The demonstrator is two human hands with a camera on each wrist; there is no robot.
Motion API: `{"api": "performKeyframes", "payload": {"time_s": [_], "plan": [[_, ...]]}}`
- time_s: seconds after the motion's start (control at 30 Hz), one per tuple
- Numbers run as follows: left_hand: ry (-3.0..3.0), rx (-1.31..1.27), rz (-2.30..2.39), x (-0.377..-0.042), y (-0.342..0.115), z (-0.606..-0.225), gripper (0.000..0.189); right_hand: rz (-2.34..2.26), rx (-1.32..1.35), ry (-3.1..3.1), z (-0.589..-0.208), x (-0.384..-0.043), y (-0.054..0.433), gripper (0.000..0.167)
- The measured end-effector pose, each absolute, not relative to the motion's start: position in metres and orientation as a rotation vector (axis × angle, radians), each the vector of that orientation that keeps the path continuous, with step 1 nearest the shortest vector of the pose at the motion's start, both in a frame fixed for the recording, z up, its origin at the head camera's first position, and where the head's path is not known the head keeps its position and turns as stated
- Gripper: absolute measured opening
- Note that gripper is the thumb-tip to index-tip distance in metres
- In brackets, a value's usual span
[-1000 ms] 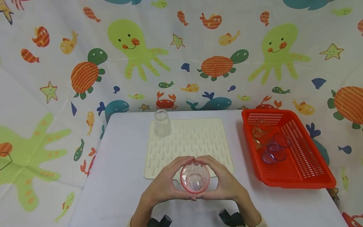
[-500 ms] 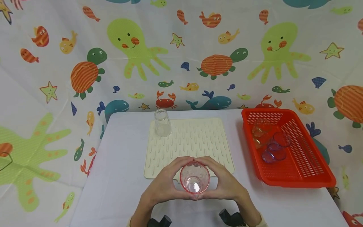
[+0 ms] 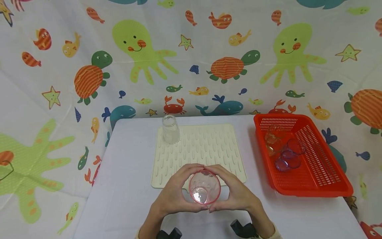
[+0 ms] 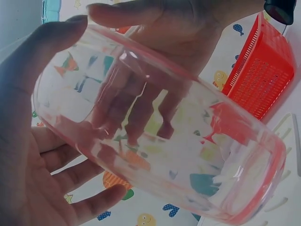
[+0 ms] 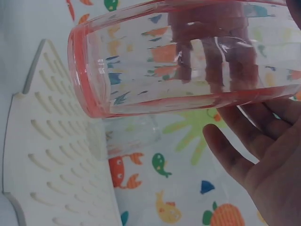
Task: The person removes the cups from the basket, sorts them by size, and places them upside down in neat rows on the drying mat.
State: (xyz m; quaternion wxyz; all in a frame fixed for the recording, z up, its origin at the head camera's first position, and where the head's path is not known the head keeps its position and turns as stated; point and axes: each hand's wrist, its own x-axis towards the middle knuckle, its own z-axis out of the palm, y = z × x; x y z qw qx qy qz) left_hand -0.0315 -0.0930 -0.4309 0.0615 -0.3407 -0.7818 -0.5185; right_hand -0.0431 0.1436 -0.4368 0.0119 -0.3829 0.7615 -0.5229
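Between my two hands is a clear drinking glass with a pink tint (image 3: 209,184), its rim turned up toward the head camera. My left hand (image 3: 176,192) curls round its left side and my right hand (image 3: 237,192) round its right, with index fingers and thumbs meeting near the rim. In the left wrist view the faceted wall of the glass (image 4: 188,141) runs down to a thick pink base. The right wrist view shows that base close above the draining mat (image 5: 56,141). On the cream mat (image 3: 206,142), a clear glass (image 3: 171,132) stands upside down at the far left corner.
To the right stands a red plastic basket (image 3: 316,181) holding a purple glass (image 3: 286,161) and an amber-tinted glass (image 3: 272,139). A white cloth covers the table (image 3: 125,172). Behind hangs a sea-animal print curtain (image 3: 191,33).
The base of the pink glass, seen through its mouth, has shifted left as the glass tilts slightly. Both hands keep their grip in nearly the same place, the thumb tips a little further apart.
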Motion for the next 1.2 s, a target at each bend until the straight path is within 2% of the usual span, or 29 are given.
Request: {"api": "performKeyframes", "payload": {"time_s": [0.3,0.43,0.6,0.87,1.2], "plan": [[-2.309,-1.003,-1.560,-0.033,-0.092,-0.427,0.085,-1.634,-1.161,2.399,-0.444,-0.043,0.143,0.102],[-2.281,-0.985,-1.538,-0.035,-0.091,-0.423,0.086,-1.627,-1.133,2.392,-0.454,-0.043,0.143,0.096],[-2.248,-0.961,-1.520,-0.039,-0.091,-0.417,0.087,-1.617,-1.048,2.369,-0.472,-0.042,0.141,0.098],[-2.231,-0.929,-1.525,-0.042,-0.092,-0.409,0.082,-1.633,-1.019,2.379,-0.497,-0.039,0.136,0.081],[-2.175,-0.934,-1.517,-0.045,-0.092,-0.407,0.081,-1.710,-0.872,2.385,-0.505,-0.036,0.126,0.076]]}}
